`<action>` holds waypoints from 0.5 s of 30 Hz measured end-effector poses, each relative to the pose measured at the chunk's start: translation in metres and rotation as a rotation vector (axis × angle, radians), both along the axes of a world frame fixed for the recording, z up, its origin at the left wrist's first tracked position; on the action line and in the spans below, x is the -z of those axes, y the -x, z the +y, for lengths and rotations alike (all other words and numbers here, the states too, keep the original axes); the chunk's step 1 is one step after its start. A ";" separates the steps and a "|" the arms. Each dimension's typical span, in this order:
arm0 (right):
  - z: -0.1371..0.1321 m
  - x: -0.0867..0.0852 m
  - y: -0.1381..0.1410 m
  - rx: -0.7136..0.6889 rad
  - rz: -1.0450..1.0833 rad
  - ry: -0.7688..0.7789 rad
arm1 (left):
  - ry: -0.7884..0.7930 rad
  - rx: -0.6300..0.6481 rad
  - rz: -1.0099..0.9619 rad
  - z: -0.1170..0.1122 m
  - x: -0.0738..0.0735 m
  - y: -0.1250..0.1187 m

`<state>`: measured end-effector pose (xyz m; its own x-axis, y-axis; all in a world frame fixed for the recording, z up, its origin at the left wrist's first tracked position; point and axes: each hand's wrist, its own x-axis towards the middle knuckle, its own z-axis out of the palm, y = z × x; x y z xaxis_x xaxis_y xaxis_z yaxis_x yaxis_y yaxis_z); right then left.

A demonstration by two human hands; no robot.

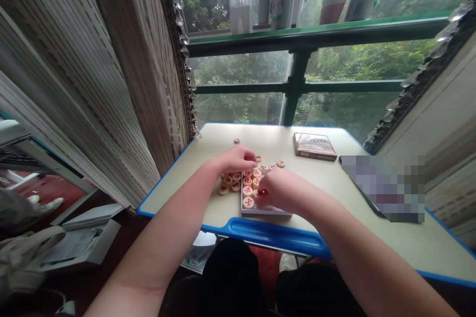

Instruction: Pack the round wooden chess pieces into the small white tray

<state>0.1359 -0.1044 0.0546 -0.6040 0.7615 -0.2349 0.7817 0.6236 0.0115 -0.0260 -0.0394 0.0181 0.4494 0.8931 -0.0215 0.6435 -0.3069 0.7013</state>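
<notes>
An open box (267,211) on the table holds round Chinese chess pieces with red characters, such as the piece (248,202) at its near left corner. My right hand (277,185) is inside the box, its fingers closed on a red-marked Chinese chess piece (263,191) that they partly hide. My left hand (241,158) is over the box's far left edge, thumb and fingers pinched; whatever they hold is hidden. Left of the box lie several dark-marked pieces (235,186). Loose pieces lie beyond it, among them one piece (280,164) at the right and one (237,140) farther off.
A flat box lid (314,146) rests at the back right of the table (178,188). Nearer me on the right is a dark-edged flat device (375,188), its face blurred. A blue tray (275,236) lines the front edge. Cans (283,2) and cups stand on the window ledge.
</notes>
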 end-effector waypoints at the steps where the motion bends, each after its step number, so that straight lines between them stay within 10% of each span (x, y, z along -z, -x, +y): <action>1: 0.000 0.000 0.000 -0.003 0.003 0.004 | 0.011 0.003 0.008 0.000 0.000 0.000; 15: 0.010 0.007 -0.011 -0.054 0.162 0.059 | 0.559 0.261 -0.187 -0.008 -0.021 0.016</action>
<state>0.1468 -0.0945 0.0481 -0.6770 0.7152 -0.1739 0.7360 0.6602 -0.1498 -0.0424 -0.0476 0.0390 0.6914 0.6307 -0.3525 0.4488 0.0074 0.8936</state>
